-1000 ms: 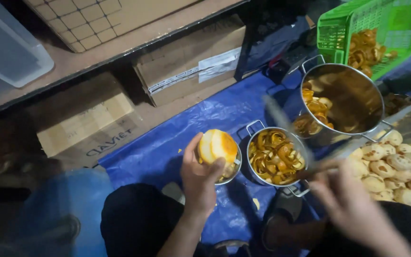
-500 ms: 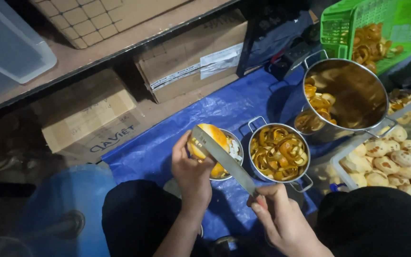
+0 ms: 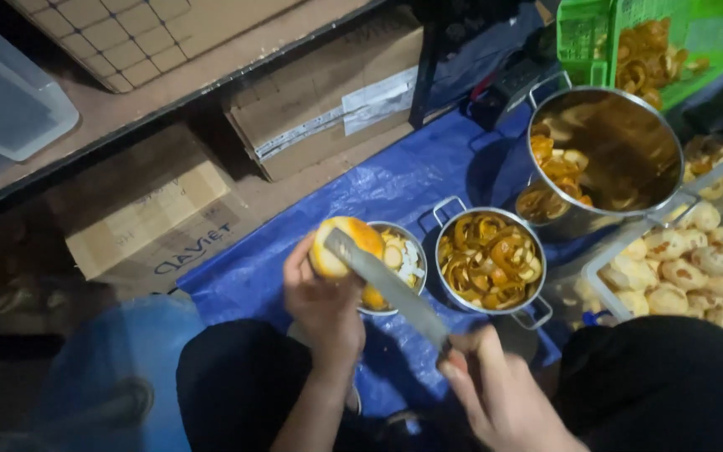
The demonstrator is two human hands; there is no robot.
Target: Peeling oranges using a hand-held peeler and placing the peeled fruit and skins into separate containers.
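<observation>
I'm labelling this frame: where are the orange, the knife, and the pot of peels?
orange (image 3: 353, 243), head view, on its peeled top beside the blade.
knife (image 3: 387, 289), head view, mid-blade.
pot of peels (image 3: 489, 259), head view, on the peels inside.

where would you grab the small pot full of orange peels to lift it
Probably by the two loop handles of the small pot of peels: one at the upper-left rim, one at the lower-right rim. They stick out on opposite sides, so a hand from each side keeps it level. The peels reach near the rim, so gripping the rim looks worse.
</observation>
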